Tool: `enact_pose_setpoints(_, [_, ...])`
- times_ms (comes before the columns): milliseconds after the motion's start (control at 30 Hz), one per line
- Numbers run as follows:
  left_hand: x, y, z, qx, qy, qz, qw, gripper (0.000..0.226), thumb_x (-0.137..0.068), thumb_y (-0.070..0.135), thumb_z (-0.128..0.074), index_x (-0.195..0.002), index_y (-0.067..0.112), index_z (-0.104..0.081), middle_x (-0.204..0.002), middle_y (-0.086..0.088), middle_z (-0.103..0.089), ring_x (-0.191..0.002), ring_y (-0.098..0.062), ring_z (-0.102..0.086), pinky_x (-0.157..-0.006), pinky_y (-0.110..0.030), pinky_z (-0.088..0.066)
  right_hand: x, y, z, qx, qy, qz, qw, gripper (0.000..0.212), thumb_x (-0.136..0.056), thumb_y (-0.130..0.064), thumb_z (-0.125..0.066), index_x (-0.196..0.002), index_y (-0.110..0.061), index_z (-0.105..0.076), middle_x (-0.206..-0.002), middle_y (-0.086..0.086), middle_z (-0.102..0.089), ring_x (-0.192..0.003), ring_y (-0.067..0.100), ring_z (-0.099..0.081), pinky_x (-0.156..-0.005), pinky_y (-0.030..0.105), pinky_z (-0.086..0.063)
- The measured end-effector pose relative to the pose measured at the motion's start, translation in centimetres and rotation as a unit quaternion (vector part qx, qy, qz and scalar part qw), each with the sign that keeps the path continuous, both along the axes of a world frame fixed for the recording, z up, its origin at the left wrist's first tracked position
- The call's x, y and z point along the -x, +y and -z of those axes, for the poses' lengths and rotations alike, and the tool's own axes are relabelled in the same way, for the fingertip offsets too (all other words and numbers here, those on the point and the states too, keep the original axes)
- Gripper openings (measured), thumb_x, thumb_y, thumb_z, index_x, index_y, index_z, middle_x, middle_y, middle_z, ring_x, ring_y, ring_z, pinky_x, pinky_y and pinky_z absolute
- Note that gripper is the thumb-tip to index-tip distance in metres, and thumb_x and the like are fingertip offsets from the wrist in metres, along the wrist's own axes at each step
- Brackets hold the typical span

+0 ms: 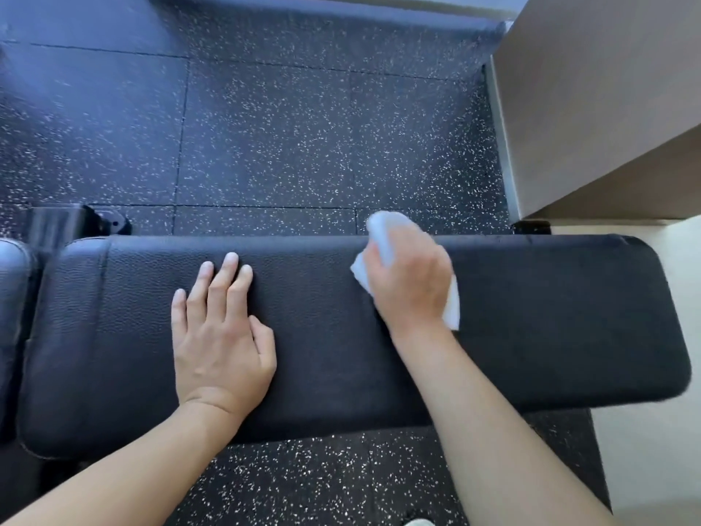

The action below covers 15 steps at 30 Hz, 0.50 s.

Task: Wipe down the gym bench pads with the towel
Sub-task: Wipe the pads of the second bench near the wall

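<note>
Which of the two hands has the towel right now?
The right hand grips the white towel on the long bench pad; the left hand rests flat, holding nothing.

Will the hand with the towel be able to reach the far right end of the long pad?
Probably yes. The right hand presses the towel on the long pad, and nothing lies between it and that end.

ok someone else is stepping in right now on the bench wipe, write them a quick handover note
Left hand: flat on the long bench pad, fingers straight, holding nothing.
Right hand: grips the white towel against the pad near its far edge, right of the middle.
Done: cannot tell from the picture which parts are already wiped.
Left: the rest of the long pad as needed, then the second pad at the far left.
</note>
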<state>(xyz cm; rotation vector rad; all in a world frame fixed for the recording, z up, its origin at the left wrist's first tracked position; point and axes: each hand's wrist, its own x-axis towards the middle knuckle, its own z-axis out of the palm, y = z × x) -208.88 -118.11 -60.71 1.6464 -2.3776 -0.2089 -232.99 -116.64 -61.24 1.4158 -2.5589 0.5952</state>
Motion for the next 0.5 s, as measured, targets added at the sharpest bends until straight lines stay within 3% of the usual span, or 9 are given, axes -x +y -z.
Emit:
enact_pose_setpoints(133, [0.0,-0.1,0.2,-0.008,-0.004,0.001,1.000,0.065,-0.088,0.025,-0.040,-0.151,0.009,-0.048,-0.167,-0.008,-0.039,-0.156,-0.035,-0.030,-0.128,-0.059,-0.019,-7.7,-5.9,-1.1,0.031,-0.040,-0.076,0.996,0.023,-0.074,-0.021,-0.079,-0.070,-0.015,-0.057,-0.068,0.004,-0.059,-0.058,0.031,-0.054,-0.058,0.034,-0.028])
enact_pose_setpoints(267, [-0.2,-0.2,0.4,-0.004,-0.007,0.003,1.000,0.065,-0.087,0.024,-0.041,-0.150,0.009,-0.047,-0.167,-0.008,-0.039,-0.157,-0.035,-0.029,-0.128,-0.060,-0.019,-9.4,-6.8,-1.3,0.037,-0.061,-0.115,0.991,0.019,-0.079,-0.025,-0.073,-0.074,-0.015,-0.058,-0.074,0.003,-0.062,-0.063,0.029,-0.056,-0.060,0.036,-0.032])
enact_pose_setpoints(400, [-0.2,0.0,0.4,-0.003,-0.002,0.003,1.000,0.066,-0.088,0.024,-0.040,-0.151,0.008,-0.048,-0.167,-0.008,-0.039,-0.157,-0.035,-0.029,-0.127,-0.059,-0.019,-9.4,0.5,-1.3,0.042,-0.080,-0.188,0.978,0.017,-0.086,-0.024,-0.067,-0.078,-0.014,-0.057,-0.075,0.002,-0.054,-0.066,0.027,-0.046,-0.059,0.039,-0.032])
enact_pose_setpoints(500, [-0.1,0.0,0.4,-0.003,0.007,0.006,1.000,0.065,-0.088,0.023,-0.041,-0.151,0.008,-0.047,-0.167,-0.009,-0.039,-0.157,-0.036,-0.029,-0.127,-0.060,-0.019,-6.8,9.2,-1.4,0.013,-0.045,-0.284,0.958,0.025,-0.097,-0.023,-0.058,-0.075,-0.011,-0.059,-0.072,0.003,-0.044,-0.065,0.025,-0.036,-0.057,0.040,-0.031])
